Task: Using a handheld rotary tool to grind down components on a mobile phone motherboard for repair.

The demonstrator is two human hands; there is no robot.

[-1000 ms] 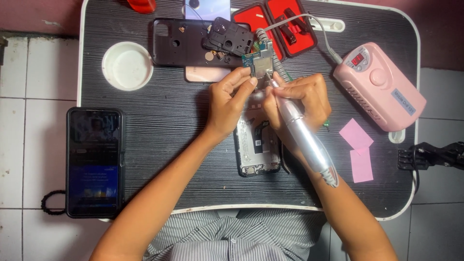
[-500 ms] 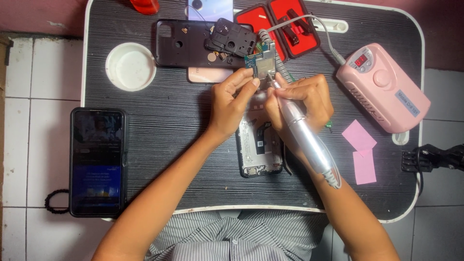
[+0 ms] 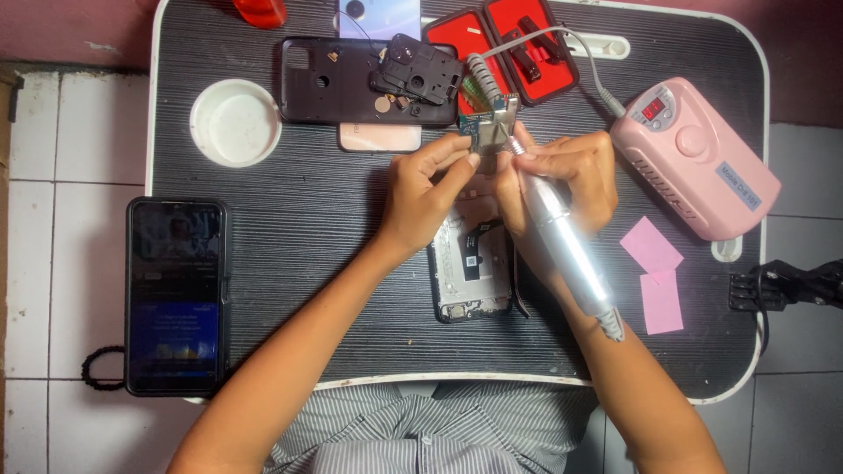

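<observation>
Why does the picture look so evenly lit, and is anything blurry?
Head view: soft daylight, faint shadows under the left hand and right hand; mild glare on the silver rotary tool; the circuit board is sharp; the table edges bow slightly.

Pink control box [image 3: 694, 158], silver handpiece [image 3: 566, 246], red tool case [image 3: 500, 44], black-striped table [image 3: 307, 219]

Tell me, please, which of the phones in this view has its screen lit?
The black phone at the table's left edge: its screen glows blue. The opened phone below the hands shows bare internals, and the phone at the top edge lies back-up.
</observation>
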